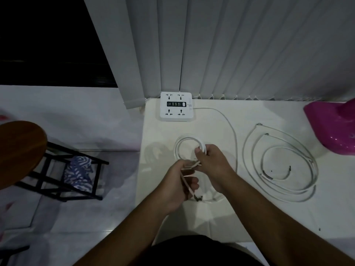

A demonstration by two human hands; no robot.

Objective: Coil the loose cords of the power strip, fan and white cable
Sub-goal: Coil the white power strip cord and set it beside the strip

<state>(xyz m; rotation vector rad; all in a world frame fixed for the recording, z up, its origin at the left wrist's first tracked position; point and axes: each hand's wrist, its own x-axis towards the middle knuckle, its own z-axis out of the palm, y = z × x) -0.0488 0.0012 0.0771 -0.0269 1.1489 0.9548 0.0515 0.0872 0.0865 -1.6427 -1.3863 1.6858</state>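
Dim room, grey vertical blinds (pixel 230 45), wooden stool (pixel 17 150), pale floor (pixel 76 112)

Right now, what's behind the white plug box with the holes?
Behind the power strip hang grey vertical blinds, reaching down to the table edge. Whatever lies behind the blinds is covered, so it cannot be seen.

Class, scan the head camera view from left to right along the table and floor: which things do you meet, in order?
Wooden stool → patterned cloth → left hand → right hand → loose white cable → pink fan base.
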